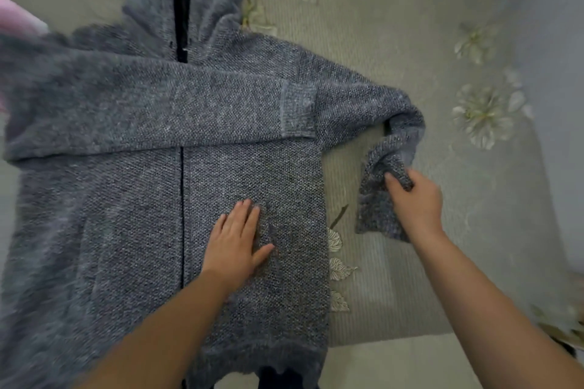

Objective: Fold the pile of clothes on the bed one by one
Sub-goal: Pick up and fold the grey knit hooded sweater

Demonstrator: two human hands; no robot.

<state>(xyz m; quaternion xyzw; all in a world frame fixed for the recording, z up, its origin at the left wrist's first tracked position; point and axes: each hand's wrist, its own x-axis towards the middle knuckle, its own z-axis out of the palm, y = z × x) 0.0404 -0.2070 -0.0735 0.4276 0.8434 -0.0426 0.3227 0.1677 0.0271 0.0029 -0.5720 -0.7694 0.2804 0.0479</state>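
A grey knitted zip hoodie lies flat, front up, on the bed, its hood pointing away from me. One sleeve is folded straight across the chest. My left hand lies flat with straight fingers on the hoodie's right front panel. My right hand grips the other sleeve near its cuff, lifted beside the garment's right edge, the sleeve bent back at the elbow.
The bed cover is pale grey-green with embroidered white flowers. A pink cloth shows at the left edge. Something dark peeks out under the hoodie's hem at the bottom.
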